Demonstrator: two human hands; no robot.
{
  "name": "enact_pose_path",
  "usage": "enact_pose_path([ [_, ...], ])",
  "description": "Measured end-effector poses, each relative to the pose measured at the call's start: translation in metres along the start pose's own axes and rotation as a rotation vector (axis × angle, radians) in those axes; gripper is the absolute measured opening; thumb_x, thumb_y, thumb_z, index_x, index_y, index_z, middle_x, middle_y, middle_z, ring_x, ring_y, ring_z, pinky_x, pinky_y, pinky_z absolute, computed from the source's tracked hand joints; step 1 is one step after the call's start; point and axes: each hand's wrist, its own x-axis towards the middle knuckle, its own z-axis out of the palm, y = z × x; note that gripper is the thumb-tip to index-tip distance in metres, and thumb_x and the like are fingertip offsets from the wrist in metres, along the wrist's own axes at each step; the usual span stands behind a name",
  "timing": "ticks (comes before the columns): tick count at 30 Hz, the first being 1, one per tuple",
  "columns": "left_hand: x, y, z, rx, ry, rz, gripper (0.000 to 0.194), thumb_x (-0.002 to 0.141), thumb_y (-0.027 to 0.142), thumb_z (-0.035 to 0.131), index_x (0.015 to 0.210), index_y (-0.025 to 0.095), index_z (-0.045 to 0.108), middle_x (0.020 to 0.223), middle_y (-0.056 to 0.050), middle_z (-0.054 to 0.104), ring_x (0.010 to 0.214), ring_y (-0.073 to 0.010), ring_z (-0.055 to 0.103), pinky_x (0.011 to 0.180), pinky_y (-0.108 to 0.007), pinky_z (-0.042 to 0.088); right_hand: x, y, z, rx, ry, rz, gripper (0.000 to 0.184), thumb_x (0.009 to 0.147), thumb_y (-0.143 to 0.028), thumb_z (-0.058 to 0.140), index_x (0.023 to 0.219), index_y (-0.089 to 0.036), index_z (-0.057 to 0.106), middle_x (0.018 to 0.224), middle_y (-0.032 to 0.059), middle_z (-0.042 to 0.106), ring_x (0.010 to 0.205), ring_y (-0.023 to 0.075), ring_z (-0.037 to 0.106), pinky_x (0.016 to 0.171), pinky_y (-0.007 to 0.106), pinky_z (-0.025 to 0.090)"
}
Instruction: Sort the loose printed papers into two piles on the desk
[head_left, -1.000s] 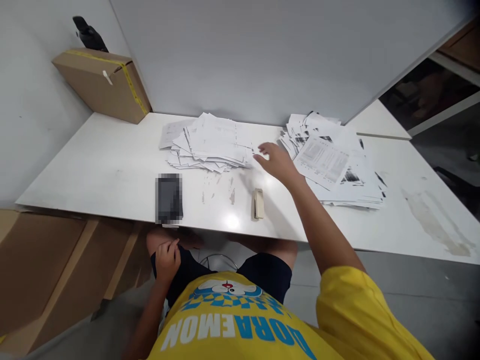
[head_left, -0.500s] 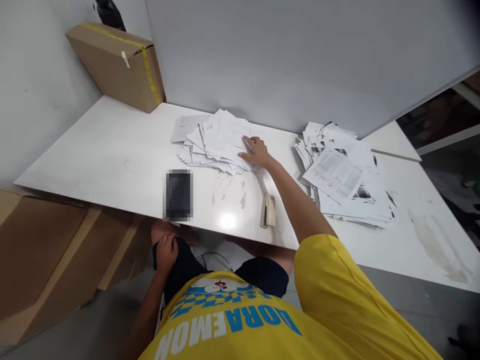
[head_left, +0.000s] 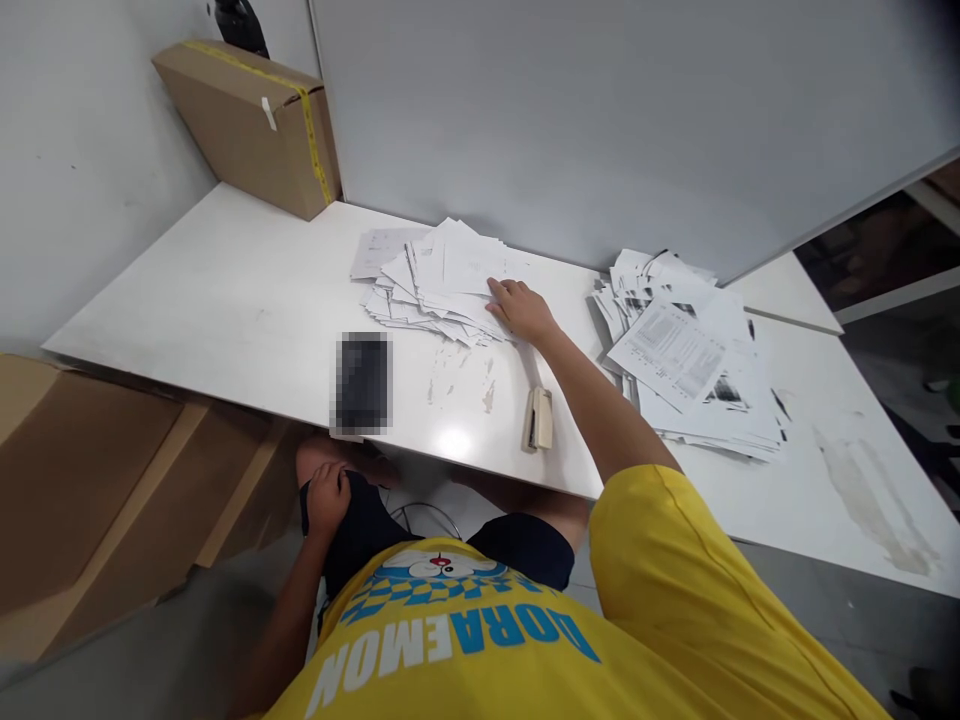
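My right hand (head_left: 525, 308) reaches over the white table and rests on the right side of a messy stack of papers (head_left: 439, 285). Its fingers are stretched out across the top sheets, holding none of them. Down on my thigh lies my left hand (head_left: 328, 498), with its fingers laid flat over the dark shorts. A beige stapler (head_left: 539, 419) sits on the table between my right forearm and the front edge. Left of it, a dark, pixelated rectangular object (head_left: 364, 385) lies near the edge.
A second, larger pile of printed sheets (head_left: 675, 350) spreads to the right of my arm. At the back left, a taped cardboard box (head_left: 247, 130) leans against the wall. More cardboard (head_left: 82, 480) stands below the table on the left. A grey panel (head_left: 600, 130) borders the back.
The view has shifted slightly. My right hand stays at the paper stack's right side, its fingers now lying closer together. My left hand remains on my thigh.
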Motion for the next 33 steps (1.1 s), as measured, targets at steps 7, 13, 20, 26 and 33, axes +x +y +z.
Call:
enact_pose_path([
  [7, 0.004, 0.001, 0.001, -0.032, 0.028, -0.006, 0.034, 0.09, 0.025, 0.038, 0.098, 0.014, 0.07, 0.1, -0.016, 0.072, 0.1, -0.0312, 0.065, 0.096, -0.046, 0.048, -0.004, 0.0, -0.002, 0.048, 0.201, 0.155, 0.053, 0.1, -0.026, 0.026, 0.148, -0.009, 0.043, 0.115, 0.0209, 0.068, 0.1, 0.0306, 0.06, 0.081, 0.04, 0.049],
  [13, -0.011, 0.025, -0.009, -0.126, -0.011, 0.101, 0.033, 0.092, 0.02, 0.039, 0.098, 0.017, 0.071, 0.099, -0.011, 0.073, 0.1, -0.0248, 0.068, 0.096, -0.038, 0.051, -0.077, -0.017, -0.038, 0.263, 0.5, 0.191, 0.05, 0.101, -0.04, 0.031, 0.14, -0.017, 0.051, 0.1, 0.015, 0.07, 0.087, 0.0284, 0.065, 0.076, 0.038, 0.049],
  [20, -0.037, 0.168, -0.034, -0.977, -0.133, 0.384, 0.067, 0.096, 0.044, 0.057, 0.156, 0.029, 0.032, 0.144, -0.015, 0.054, 0.124, -0.0267, 0.06, 0.096, -0.04, 0.054, -0.187, -0.089, -0.069, 0.466, 0.361, 0.114, 0.044, 0.1, -0.044, 0.044, 0.136, -0.021, 0.053, 0.083, 0.0073, 0.07, 0.069, 0.0237, 0.064, 0.064, 0.035, 0.05],
  [26, -0.021, 0.248, -0.051, -1.559, -0.113, 0.098, 0.092, 0.08, 0.068, 0.069, 0.156, 0.033, 0.03, 0.166, -0.012, 0.025, 0.152, -0.0317, 0.03, 0.119, -0.044, 0.038, -0.212, -0.165, -0.036, 0.455, 0.194, -0.23, 0.041, 0.101, -0.027, 0.041, 0.138, -0.019, 0.056, 0.129, 0.0153, 0.067, 0.117, 0.0288, 0.063, 0.095, 0.046, 0.054],
  [33, -0.023, 0.231, -0.052, -1.546, 0.184, -0.46, 0.056, 0.074, 0.055, 0.082, 0.112, 0.016, 0.071, 0.119, -0.013, 0.072, 0.122, -0.0279, 0.064, 0.108, -0.038, 0.049, -0.24, -0.198, -0.007, 0.715, 0.185, -0.31, 0.042, 0.099, -0.023, 0.044, 0.14, -0.02, 0.055, 0.142, 0.0114, 0.06, 0.132, 0.0241, 0.055, 0.109, 0.046, 0.047],
])
